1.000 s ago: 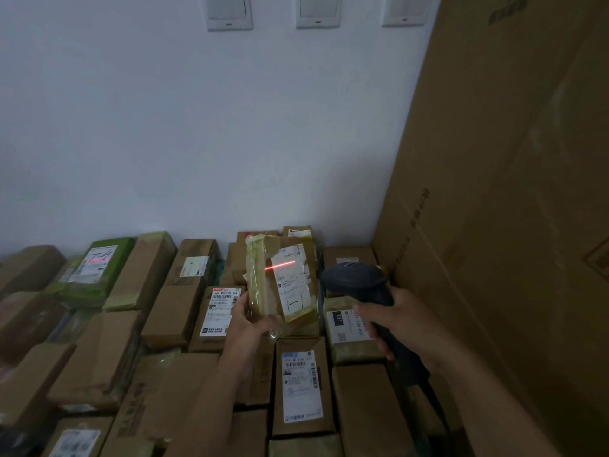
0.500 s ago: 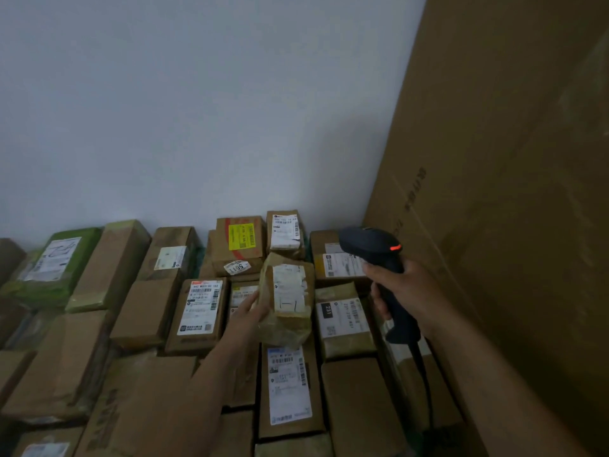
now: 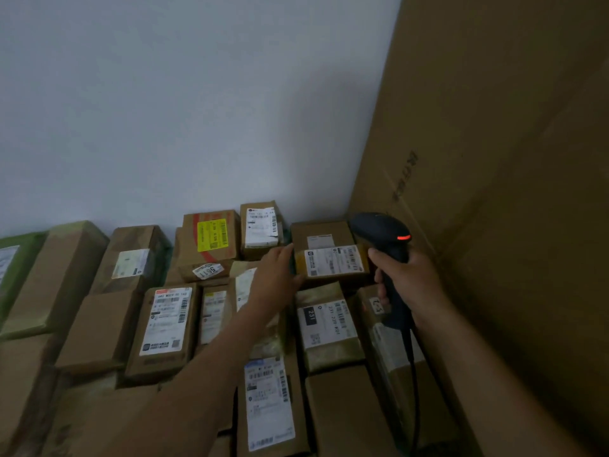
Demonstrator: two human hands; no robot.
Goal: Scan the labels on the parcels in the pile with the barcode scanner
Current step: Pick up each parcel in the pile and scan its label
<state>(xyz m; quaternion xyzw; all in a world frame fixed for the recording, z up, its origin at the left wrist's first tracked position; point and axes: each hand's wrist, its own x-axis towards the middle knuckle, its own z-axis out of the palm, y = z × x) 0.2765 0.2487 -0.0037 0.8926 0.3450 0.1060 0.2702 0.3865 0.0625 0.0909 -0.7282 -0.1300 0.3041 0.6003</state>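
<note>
The left hand (image 3: 276, 278), empty now with fingers spread, has let go of the scanned parcel and reaches mid-frame toward a yellow-taped parcel (image 3: 333, 263). The right hand (image 3: 412, 285) grips the barcode scanner (image 3: 384, 239), ready for the next label.

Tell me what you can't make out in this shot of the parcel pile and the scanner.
- Head view: label text on the parcels is too blurred to read.
- The parcel under the left hand: the hand and forearm cover most of its label.
- The scanner: the right hand wraps its grip, hiding the trigger.
- The scanner cable runs off the bottom edge.
- Green parcel: cut by the left edge.
</note>
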